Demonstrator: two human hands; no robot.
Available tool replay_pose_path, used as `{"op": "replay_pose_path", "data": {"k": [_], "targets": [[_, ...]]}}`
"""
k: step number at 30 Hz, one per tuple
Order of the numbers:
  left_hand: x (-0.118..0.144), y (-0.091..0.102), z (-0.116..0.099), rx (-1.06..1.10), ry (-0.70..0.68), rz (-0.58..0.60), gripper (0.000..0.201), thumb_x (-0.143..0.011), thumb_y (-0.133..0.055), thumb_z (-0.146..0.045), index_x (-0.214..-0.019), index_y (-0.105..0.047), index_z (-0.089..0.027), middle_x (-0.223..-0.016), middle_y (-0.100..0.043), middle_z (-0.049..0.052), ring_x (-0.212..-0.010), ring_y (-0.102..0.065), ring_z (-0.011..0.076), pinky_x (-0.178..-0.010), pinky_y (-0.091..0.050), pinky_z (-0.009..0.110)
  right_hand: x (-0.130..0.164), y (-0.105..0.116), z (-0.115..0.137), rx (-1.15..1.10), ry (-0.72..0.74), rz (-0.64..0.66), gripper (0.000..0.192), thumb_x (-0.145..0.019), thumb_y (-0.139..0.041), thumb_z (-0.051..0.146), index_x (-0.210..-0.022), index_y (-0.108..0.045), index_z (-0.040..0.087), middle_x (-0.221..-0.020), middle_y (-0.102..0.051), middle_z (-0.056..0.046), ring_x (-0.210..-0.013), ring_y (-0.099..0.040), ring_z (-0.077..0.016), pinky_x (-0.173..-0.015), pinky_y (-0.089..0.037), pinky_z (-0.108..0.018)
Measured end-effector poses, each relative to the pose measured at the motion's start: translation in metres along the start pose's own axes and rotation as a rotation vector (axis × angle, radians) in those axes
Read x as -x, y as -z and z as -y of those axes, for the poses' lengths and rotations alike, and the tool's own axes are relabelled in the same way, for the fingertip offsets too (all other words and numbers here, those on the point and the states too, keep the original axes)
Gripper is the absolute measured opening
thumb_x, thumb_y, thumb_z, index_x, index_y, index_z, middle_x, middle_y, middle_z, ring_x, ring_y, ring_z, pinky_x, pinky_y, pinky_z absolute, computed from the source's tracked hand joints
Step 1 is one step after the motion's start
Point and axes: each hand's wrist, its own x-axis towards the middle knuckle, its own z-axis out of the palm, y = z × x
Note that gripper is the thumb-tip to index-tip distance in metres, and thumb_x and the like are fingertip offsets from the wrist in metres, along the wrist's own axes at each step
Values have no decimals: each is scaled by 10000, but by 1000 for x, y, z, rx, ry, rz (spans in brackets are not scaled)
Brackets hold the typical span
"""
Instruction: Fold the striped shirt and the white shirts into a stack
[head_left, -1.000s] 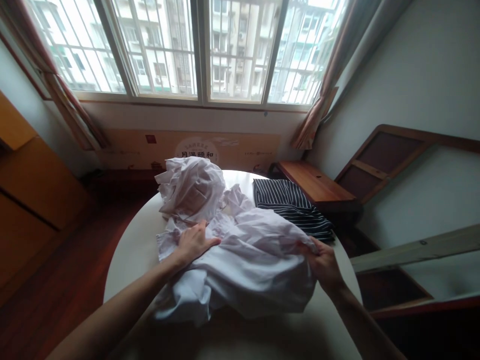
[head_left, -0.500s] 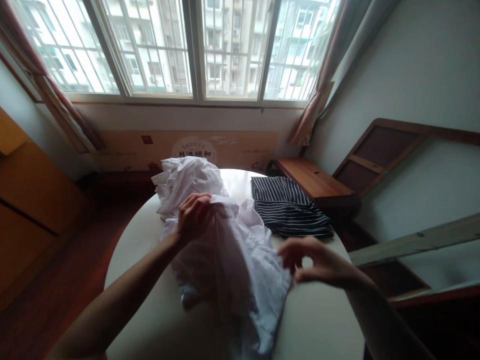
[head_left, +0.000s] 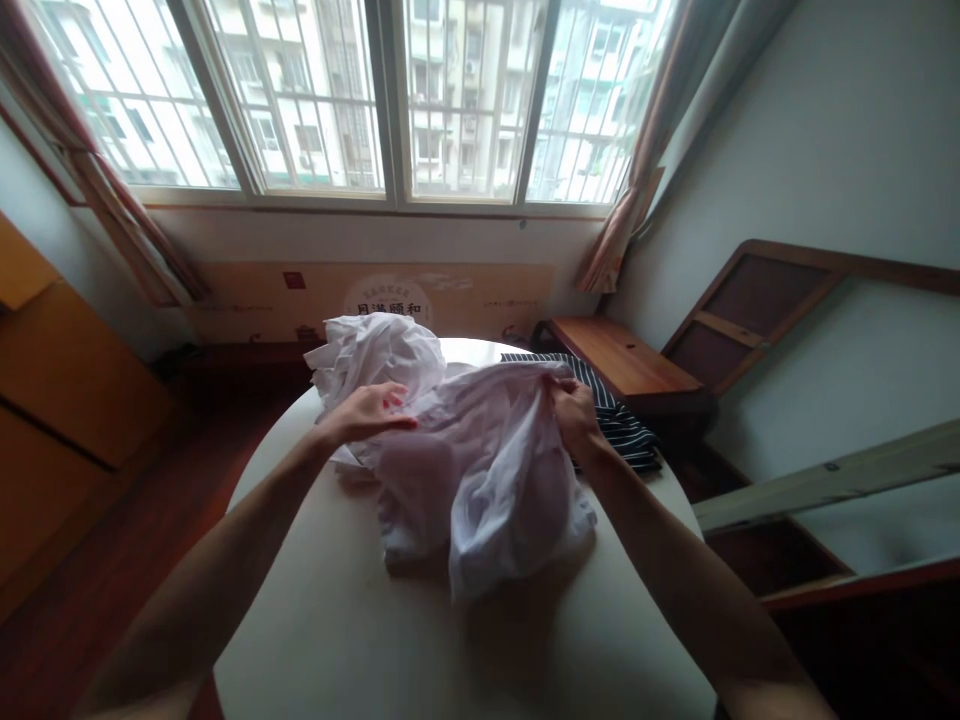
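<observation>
A crumpled white cotton shirt (head_left: 480, 470) lies bunched mid-worktop (head_left: 315, 620), lifted at its top edge. The left hand (head_left: 365, 412) pinches its left part, the right hand's (head_left: 574, 412) grip is pressed together on the right part. A striped dark cloth (head_left: 622, 425) lies just behind.

- Left hand (head_left: 365, 412): bare, no glove, ring or watch to be seen; nails appear painted red.
- Right hand (head_left: 576, 415): bare, nothing worn at the wrist.
- Forearms: both uncovered up to the lower frame edge, no sleeve shown.
</observation>
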Motion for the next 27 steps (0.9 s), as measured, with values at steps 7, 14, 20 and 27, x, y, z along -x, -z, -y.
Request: {"op": "replay_pose_path", "data": {"k": [7,14,20,27], "targets": [[60,-73,8,-155,22,-129,602,-695,-604,-646,-1071,-610,-176,-1024,-637,99,-978,-564,285,-855,-437,388,29,46,-30,248,-39,457,563,-684,-686,486,-1142,-589,172,-1094,-643,-100,-937,-618,-243,-843,-491,-381],[66,-110,-28,-110,-229,-20,168,-723,-547,-137,-883,-591,-167,-1009,-600,102,-1014,-517,264,-973,-346,442,102,22,-63,453,43,526,641,-664,-638,184,-1287,-485,194,-1207,-569,-108,-1089,-534,-288,-954,-409,-444],[56,-41,-36,647,-345,754,236,-718,-613,-352,-759,-483,-160,-718,-492,3,-661,-450,135,-563,-381,228,124,59,7,-24,-402,975,748,-580,-775,301,-1281,-530,218,-1249,-559,-64,-1057,-561,-266,-877,-467,-351],[-9,58,-22,771,-232,478,537,-517,-774,-423,-900,-528,-138,-765,-538,22,-623,-501,124,-513,-388,208,55,88,85,42,-21,535,318,-778,-652,411,-1008,-675,192,-917,-654,-59,-794,-593,-202,-709,-479,-317]]}}
